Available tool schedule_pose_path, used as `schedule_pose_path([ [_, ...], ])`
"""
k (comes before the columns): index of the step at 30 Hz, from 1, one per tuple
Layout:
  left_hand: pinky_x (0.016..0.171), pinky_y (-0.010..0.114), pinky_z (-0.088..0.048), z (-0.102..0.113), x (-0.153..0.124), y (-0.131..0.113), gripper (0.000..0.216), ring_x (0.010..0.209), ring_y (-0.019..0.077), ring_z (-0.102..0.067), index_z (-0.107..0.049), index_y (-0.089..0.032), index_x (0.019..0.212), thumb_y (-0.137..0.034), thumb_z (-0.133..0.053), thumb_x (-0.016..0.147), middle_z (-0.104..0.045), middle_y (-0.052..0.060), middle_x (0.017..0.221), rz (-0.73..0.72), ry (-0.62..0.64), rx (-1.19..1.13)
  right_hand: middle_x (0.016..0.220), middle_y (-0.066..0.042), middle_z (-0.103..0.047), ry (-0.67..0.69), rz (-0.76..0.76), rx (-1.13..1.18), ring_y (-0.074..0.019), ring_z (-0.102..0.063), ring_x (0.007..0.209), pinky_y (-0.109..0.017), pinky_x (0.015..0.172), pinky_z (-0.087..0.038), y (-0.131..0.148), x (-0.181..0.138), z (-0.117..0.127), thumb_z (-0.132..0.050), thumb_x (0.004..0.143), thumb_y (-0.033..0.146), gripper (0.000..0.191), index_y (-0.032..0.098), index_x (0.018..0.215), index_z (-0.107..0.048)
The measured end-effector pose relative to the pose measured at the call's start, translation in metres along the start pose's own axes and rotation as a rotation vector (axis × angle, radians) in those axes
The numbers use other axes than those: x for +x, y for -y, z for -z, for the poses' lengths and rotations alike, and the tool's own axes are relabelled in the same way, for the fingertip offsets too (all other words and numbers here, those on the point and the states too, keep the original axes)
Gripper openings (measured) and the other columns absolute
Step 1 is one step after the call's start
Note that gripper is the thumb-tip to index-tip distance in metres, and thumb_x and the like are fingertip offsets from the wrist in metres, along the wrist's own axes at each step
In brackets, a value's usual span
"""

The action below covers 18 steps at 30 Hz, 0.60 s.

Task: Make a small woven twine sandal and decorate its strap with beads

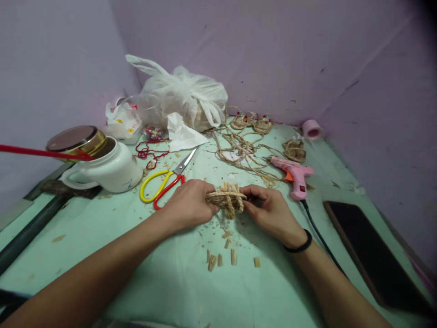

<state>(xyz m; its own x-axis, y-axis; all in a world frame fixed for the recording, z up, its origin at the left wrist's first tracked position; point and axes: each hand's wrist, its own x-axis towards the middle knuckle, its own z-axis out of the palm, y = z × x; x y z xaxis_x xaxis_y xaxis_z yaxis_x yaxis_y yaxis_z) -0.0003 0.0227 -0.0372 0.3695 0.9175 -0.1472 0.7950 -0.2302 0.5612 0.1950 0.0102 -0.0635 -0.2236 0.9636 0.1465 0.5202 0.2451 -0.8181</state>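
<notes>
Bare forearms (112, 264) are being stretched forward over a pale green cloth (164, 282), and between the fingertips a small basket-like piece of braided tan cord (223, 199) is being held. Its left end is being clasped by the closed fingers of the left hand (191, 205); its right end is apparently being pinched by the slightly parted thumb and forefinger of the right hand (271, 214). Much of its shaping seems done: short pale ends are standing above the braided rim. Some work probably remains, since loose straw-coloured slats (233, 257) are lying just nearer than the fingers and looped tan cord (239, 143) is lying beyond them. Right of the right fingers, a pink glue gun with an orange trigger (297, 175) is resting unheld. Well beyond the fingertips, red-trimmed braided tan pieces (262, 126) are lying, apparently completed.
</notes>
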Motion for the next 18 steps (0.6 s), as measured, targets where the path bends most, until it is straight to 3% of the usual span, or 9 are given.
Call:
schedule_pose_path([
  [8,0.046,0.027,-0.028,-0.009,0.000,-0.007,0.014,0.055,0.0206,-0.056,-0.064,-0.017,0.060,-0.022,-0.051,0.063,-0.064,0.007,0.061,-0.065,-0.102,0.156,0.072,-0.004,-0.067,0.013,0.182,-0.282,-0.0178,-0.060,0.064,-0.029,0.059,-0.046,-0.002,0.002,0.004,-0.052,0.069,0.012,0.018,0.017,0.082,-0.064],
  [18,0.052,0.030,-0.034,-0.013,-0.001,-0.011,0.010,0.057,0.0212,-0.057,-0.062,-0.015,0.056,-0.015,-0.052,0.059,-0.064,0.009,0.061,-0.131,-0.124,0.191,0.065,-0.003,-0.063,0.019,0.269,-0.352,-0.0170,-0.059,0.059,-0.027,0.052,-0.045,0.002,0.000,0.003,-0.047,0.068,0.008,0.022,0.021,0.076,-0.063],
])
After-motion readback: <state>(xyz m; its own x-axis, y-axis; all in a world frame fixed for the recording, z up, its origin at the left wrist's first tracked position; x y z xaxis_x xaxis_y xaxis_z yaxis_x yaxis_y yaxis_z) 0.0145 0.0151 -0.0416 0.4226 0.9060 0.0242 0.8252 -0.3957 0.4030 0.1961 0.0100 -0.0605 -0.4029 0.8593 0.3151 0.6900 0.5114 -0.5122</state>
